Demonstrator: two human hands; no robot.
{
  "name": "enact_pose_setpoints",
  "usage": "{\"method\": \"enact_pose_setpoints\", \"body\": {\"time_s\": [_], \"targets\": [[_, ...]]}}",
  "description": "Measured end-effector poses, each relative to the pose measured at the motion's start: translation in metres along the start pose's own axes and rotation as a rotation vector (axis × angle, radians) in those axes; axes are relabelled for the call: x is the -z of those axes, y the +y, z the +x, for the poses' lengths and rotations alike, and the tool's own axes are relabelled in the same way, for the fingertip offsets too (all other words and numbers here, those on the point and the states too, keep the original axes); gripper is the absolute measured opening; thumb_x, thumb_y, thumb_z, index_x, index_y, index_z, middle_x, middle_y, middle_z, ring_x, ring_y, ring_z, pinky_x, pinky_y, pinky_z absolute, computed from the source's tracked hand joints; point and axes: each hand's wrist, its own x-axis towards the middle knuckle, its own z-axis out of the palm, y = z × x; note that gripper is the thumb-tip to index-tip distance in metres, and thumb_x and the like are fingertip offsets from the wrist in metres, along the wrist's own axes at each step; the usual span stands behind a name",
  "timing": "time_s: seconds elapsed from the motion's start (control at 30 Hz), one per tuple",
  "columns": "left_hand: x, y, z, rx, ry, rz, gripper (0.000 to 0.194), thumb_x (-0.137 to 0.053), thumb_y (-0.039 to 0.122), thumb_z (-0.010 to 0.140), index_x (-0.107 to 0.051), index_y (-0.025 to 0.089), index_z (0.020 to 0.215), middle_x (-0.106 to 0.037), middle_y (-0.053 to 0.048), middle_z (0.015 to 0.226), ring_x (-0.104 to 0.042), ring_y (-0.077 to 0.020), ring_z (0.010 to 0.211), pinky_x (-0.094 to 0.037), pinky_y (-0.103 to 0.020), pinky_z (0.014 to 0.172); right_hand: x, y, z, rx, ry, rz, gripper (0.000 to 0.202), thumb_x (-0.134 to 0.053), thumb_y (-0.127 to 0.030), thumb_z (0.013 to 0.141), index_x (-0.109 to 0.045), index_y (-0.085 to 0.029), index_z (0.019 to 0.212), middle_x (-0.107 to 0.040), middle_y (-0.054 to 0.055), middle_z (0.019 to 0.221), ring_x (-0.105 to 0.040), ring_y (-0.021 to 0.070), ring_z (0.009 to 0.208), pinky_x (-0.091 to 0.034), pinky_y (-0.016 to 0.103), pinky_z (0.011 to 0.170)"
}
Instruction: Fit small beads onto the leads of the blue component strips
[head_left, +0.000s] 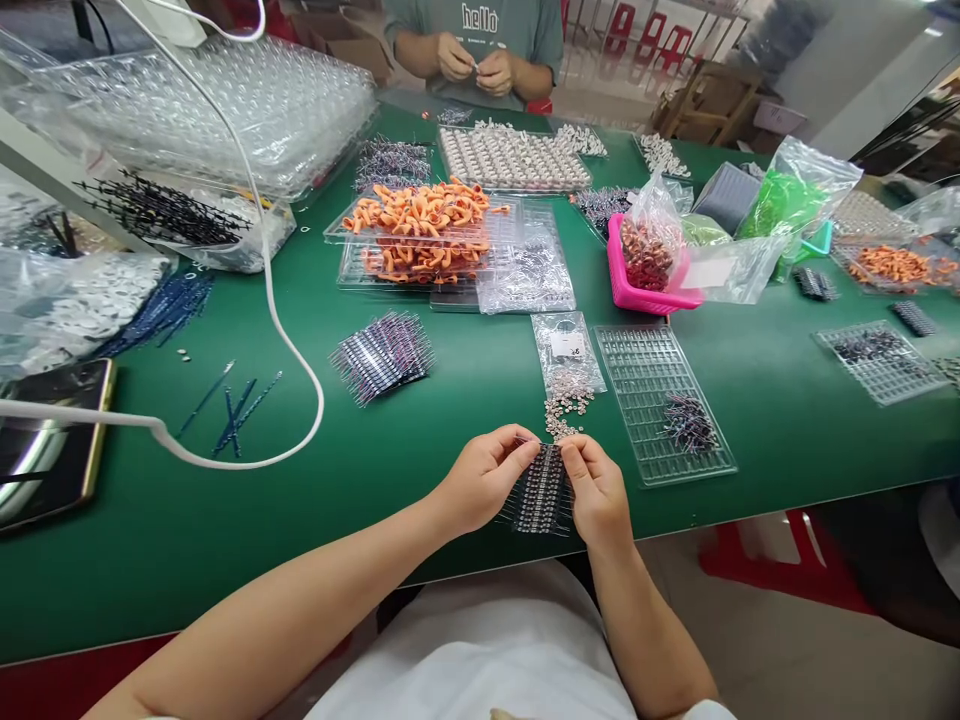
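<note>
Near the table's front edge lies a dark block of small wire-leaded components [541, 490], lined up in rows with thin leads sticking out at both sides. My left hand [491, 475] is closed, thumb and forefinger pinching at its upper left corner. At the upper right corner my right hand [596, 490] pinches in the same way. Just beyond my fingertips, small pale round pieces [566, 405] spill from a labelled clear bag [566, 345]. Right of them sits a clear ribbed tray [637, 390] with a heap of loose leaded components [688, 424] on it.
A second block of leaded components [382, 357] lies to the left. Behind it stand stacked trays of orange pieces [424, 210] and a pink basket [660, 298]. A white cable [274, 300] loops across the left, near a phone [56, 440]. Opposite, a person's hands [476, 65] work.
</note>
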Motion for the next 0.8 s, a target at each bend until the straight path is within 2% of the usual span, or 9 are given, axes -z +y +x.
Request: {"method": "enact_pose_setpoints", "body": {"time_s": [0.33,0.8], "targets": [[0.0,0.0011,-0.0007,-0.072,0.024,0.095,0.023,-0.053,0.033,0.095,-0.066,0.015,0.088,-0.062,-0.002,0.078,-0.053,-0.015,0.073,-0.043,-0.025,0.07,-0.004,0.0072,0.0017,-0.048,0.003,0.125,0.032,-0.061,-0.052,0.093,-0.067,-0.021,0.088,-0.058,0.002,0.08,-0.049,0.0163,0.071,-0.041,0.029,0.065],[0.0009,0.0016,0.0026,-0.032,0.026,0.074,0.023,-0.054,0.034,0.093,-0.067,0.016,0.087,-0.064,-0.003,0.079,-0.056,-0.0164,0.076,-0.045,-0.026,0.074,-0.0048,0.0064,0.0041,-0.148,-0.053,0.334,0.026,-0.068,-0.047,0.091,-0.068,-0.021,0.087,-0.054,-0.001,0.077,-0.047,0.0128,0.068,-0.037,0.026,0.063]]}}
